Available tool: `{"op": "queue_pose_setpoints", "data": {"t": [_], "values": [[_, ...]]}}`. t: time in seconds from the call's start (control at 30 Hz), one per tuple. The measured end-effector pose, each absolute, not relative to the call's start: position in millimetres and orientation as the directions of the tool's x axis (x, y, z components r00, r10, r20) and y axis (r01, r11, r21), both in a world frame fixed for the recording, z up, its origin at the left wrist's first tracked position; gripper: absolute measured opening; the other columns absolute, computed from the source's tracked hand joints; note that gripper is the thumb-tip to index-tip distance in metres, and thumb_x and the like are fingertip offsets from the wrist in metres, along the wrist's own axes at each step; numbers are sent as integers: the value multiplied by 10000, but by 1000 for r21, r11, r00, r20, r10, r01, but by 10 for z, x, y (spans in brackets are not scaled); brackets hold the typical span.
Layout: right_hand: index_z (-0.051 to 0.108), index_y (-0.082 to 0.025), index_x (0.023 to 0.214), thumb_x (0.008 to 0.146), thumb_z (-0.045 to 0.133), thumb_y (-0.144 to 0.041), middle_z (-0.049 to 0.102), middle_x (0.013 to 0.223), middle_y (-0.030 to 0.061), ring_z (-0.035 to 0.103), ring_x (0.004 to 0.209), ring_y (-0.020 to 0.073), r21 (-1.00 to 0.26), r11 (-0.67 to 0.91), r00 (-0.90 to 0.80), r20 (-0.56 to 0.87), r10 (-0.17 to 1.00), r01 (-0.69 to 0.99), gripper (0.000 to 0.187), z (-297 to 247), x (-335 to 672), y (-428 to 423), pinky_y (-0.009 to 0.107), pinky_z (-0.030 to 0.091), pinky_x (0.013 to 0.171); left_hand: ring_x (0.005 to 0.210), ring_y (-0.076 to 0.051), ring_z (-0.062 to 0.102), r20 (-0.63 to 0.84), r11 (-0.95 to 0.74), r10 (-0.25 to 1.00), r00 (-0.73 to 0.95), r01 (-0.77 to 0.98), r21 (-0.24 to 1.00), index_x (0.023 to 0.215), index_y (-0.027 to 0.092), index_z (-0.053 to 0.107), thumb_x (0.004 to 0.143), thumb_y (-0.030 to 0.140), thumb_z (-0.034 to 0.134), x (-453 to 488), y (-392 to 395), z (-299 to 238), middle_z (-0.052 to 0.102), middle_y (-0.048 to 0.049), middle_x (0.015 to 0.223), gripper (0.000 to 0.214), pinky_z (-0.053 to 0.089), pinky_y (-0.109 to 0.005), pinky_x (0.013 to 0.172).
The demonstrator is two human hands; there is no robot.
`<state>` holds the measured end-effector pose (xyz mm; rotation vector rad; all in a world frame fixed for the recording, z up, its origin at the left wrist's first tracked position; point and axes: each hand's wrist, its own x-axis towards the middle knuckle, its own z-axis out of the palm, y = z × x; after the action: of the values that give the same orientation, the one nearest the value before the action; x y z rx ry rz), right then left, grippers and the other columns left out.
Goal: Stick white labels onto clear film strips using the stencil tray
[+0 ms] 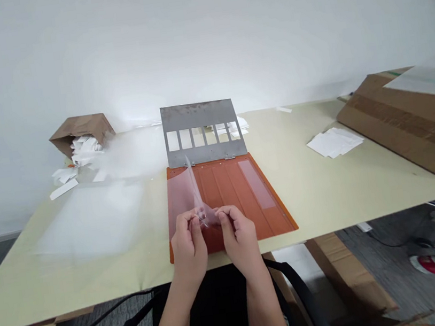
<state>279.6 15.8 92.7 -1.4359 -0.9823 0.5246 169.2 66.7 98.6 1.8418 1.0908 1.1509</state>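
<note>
A thin, clear plastic film [181, 192] bends upward, its lower edge pinched by the fingers of the left hand [188, 245] and right hand [239, 235]. It lies partly over the left side of an orange grooved board [220, 184], which has a pale strip along its right side. The board's far edge is hinged to a grey metal plate [198, 114] with six rectangular windows.

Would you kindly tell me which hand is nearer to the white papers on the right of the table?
Right hand is nearer, with the papers ahead to its right; the left hand is further left.
</note>
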Motion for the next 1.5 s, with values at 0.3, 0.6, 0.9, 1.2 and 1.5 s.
{"op": "queue_pose_setpoints", "data": {"t": [0.3, 0.6, 0.9, 1.2, 1.5], "values": [[599, -177, 965, 1009, 427, -366, 680, 982, 69, 665, 841, 142, -968, 133, 529, 228, 817, 212, 259, 916, 2798, 177, 264, 554, 771, 810, -145, 667, 331, -382, 918, 219, 264, 885, 971, 173, 529, 999, 381, 392, 1721, 658, 1039, 665, -80, 964, 250, 569, -259, 700], [574, -184, 944, 1011, 413, -368, 672, 901, 52, 652, 777, 135, -971, 143, 500, 221, 837, 191, 254, 994, 2820, 162, 263, 542, 739, 959, -154, 690, 336, -422, 885, 323, 247, 872, 1197, 215, 548, 1019, 310, 365, 1633, 694, 986, 696, -69, 1080, 272, 569, -287, 840], [592, -181, 942, 1009, 425, -380, 661, 904, 48, 630, 784, 130, -972, 142, 509, 220, 832, 189, 268, 1050, 2835, 129, 250, 524, 735, 1165, -206, 626, 486, -710, 690, 536, 368, 601, 1302, 234, 499, 851, 183, 603, 1538, 695, 1074, 632, -83, 1265, 465, 542, -345, 971], [594, -177, 965, 1005, 426, -357, 661, 857, 39, 624, 744, 131, -935, 86, 540, 273, 796, 345, 249, 1037, 2874, 115, 248, 499, 711, 1096, -191, 675, 424, -591, 782, 457, 326, 738, 1322, 242, 464, 893, 190, 550, 1572, 664, 1005, 546, -96, 1405, 440, 584, -304, 909], [590, -182, 959, 1011, 407, -351, 663, 831, 39, 640, 772, 148, -903, 23, 582, 296, 757, 430, 255, 1003, 2922, 120, 249, 460, 669, 1034, -219, 697, 289, -397, 876, 386, 235, 887, 1235, 214, 451, 853, 285, 657, 1634, 622, 1048, 460, -148, 1481, 440, 592, -316, 902]]}}
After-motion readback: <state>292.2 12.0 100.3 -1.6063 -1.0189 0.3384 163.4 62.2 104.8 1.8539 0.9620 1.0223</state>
